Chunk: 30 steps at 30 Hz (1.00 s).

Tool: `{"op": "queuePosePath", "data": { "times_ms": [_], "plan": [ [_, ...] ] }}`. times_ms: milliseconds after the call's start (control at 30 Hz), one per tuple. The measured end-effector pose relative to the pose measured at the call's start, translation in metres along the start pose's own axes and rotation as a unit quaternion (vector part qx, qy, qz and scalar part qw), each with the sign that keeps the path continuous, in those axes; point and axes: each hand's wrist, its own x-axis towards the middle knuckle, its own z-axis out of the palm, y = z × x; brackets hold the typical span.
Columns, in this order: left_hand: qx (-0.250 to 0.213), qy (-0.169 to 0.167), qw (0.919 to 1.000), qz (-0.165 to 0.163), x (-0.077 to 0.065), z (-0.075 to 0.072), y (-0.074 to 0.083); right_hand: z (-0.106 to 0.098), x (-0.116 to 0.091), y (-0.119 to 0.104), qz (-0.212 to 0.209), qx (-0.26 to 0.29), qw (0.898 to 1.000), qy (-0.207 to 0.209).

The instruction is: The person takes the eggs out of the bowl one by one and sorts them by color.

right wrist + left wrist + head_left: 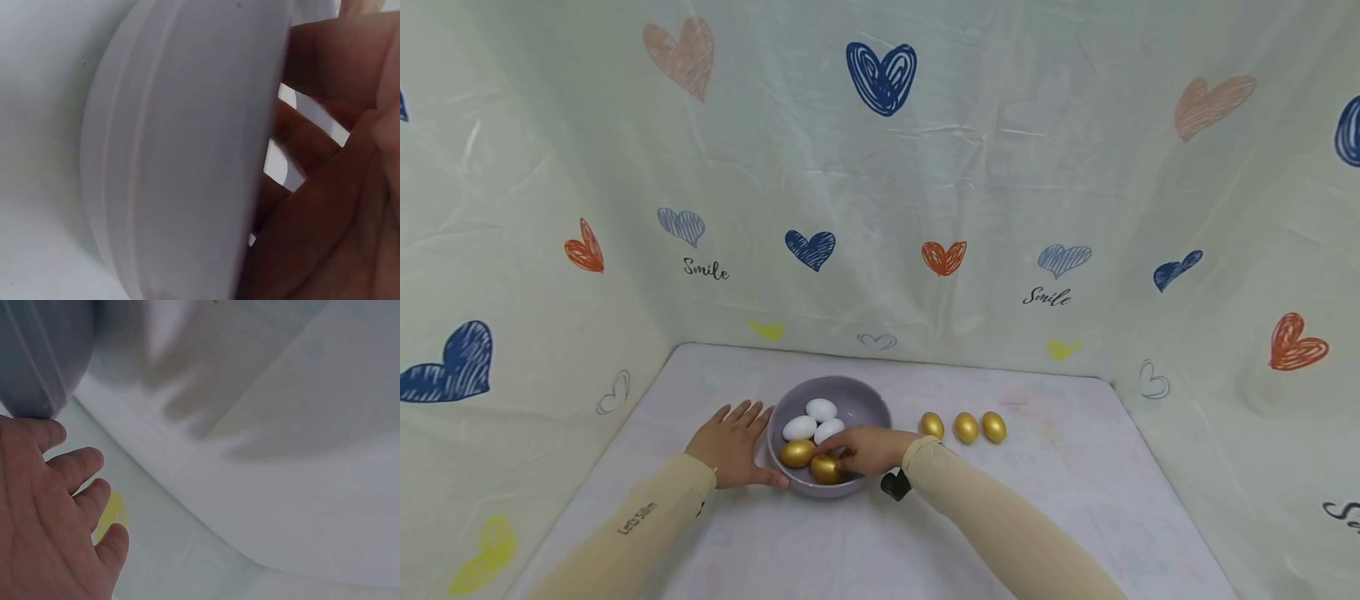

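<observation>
A purple-grey bowl [868,406] stands on the table with three white eggs [822,409] and two golden eggs [797,453] in it. My left hand [734,446] rests at the bowl's left side, fingers spread and straight, touching its outer wall [47,356]. Over the right rim reaches my right hand [867,451], its curled fingers and thumb round the nearer golden egg [825,469] at the bowl's front. In the right wrist view the bowl's wall [187,144] hides the fingertips and that egg.
Three more golden eggs [966,427] lie in a row on the white table [1045,517], right of the bowl. A pale curtain [970,183] printed with hearts hangs behind the table and along both sides.
</observation>
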Motion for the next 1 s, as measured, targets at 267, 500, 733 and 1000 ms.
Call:
{"op": "queuePosePath", "data": {
  "times_ms": [267, 500, 733, 1000],
  "plan": [
    [-0.002, -0.025, 0.9997, -0.005, -0.002, -0.011, 0.006, 0.004, 0.006, 0.004, -0.017, -0.035, 0.999, -0.002],
    [0.006, -0.031, 0.9995, -0.007, -0.004, -0.015, 0.008, 0.005, 0.008, 0.004, -0.009, -0.039, 0.999, 0.016],
    [0.009, -0.029, 0.9995, -0.004, -0.003, -0.013, 0.006, 0.007, 0.01, 0.003, -0.002, -0.042, 0.999, 0.03],
    [0.005, -0.026, 0.9996, -0.003, -0.003, -0.012, 0.006, 0.008, 0.011, 0.002, 0.003, -0.054, 0.998, 0.028]
  ]
}}
